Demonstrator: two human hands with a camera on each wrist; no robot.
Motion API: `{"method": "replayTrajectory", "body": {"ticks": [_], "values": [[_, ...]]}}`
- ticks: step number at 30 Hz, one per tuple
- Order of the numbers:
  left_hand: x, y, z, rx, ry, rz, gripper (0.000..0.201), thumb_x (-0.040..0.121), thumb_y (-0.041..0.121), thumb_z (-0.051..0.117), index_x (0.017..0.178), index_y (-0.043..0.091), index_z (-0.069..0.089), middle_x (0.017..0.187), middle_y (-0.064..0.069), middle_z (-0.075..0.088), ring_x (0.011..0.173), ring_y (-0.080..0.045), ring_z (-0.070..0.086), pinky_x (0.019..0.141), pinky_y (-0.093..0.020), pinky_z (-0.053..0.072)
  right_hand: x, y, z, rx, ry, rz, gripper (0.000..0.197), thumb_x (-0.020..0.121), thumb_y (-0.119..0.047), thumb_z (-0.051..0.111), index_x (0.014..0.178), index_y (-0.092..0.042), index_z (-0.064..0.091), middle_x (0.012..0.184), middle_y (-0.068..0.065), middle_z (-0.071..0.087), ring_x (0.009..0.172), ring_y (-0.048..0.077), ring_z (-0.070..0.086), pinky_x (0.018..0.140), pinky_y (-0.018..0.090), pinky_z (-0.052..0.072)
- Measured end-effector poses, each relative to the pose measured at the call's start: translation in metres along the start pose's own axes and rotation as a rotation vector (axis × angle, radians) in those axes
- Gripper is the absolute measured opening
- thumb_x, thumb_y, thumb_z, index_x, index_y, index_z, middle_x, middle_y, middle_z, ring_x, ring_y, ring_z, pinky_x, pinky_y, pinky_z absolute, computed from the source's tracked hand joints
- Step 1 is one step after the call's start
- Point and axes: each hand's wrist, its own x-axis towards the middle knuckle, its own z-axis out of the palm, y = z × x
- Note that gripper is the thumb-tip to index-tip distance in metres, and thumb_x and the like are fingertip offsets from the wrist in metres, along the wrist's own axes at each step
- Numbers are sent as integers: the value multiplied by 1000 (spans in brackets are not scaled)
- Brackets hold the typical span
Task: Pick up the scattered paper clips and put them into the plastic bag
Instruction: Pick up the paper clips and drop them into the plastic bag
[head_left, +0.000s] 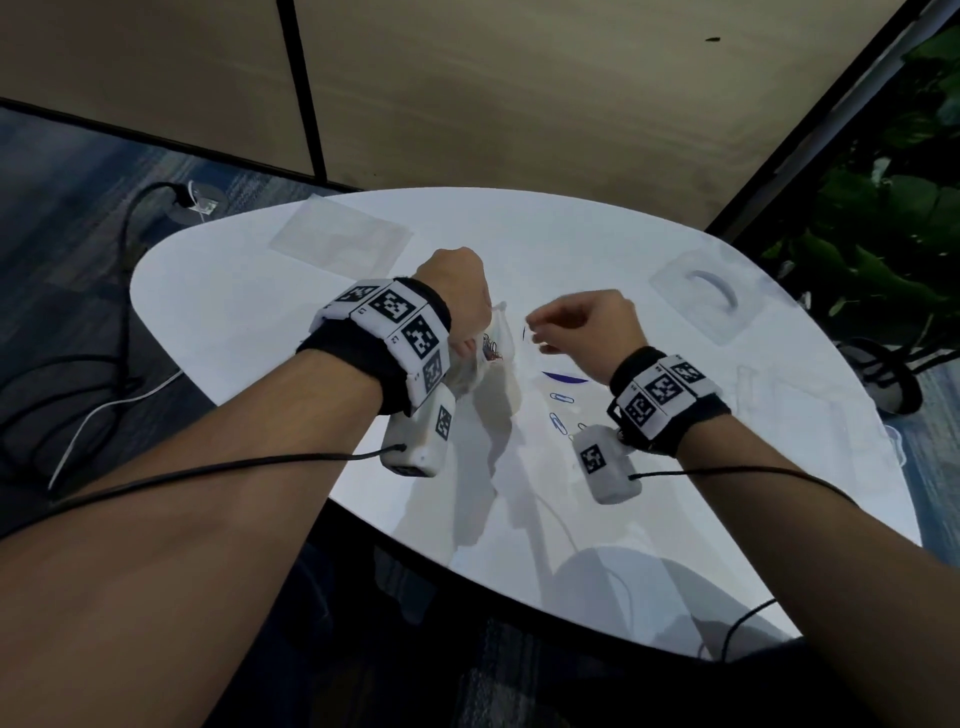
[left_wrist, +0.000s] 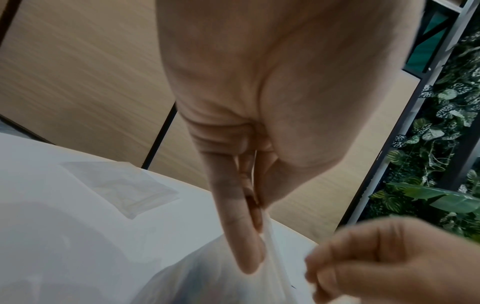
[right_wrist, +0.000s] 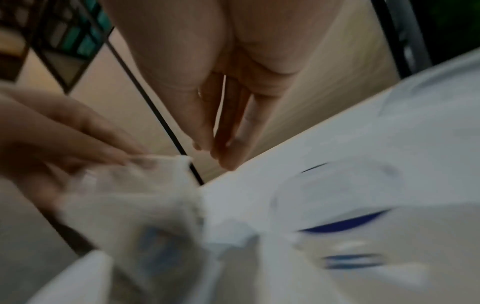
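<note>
Step in hand: bagging. Our left hand (head_left: 460, 291) pinches the clear plastic bag (head_left: 491, 358) at centre; right hand (head_left: 582, 327) fingers (head_left: 540, 322) pinched together, contents unclear. Next: blue wire paper clips (head_left: 560, 410), five o'clock on the surface (head_left: 234, 312).

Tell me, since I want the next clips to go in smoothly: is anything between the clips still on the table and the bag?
Nothing visible. Two blue paper clips lie on the bare white table just right of the plastic bag, which the left hand holds up. The right hand hovers above them, beside the bag's mouth.
</note>
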Motion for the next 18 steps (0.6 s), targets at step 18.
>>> {"method": "replayTrajectory", "body": {"ticks": [18], "values": [[0,3,1,97,-16,7,27,97,6,54,117,-6,67,103,-24,74,97,-38,73,89,-46,60,-68,97,-21,-858,-479,-268,35,99,-23,49,132,-21,59,144,14,44,124,34,51,103,39,43]]}}
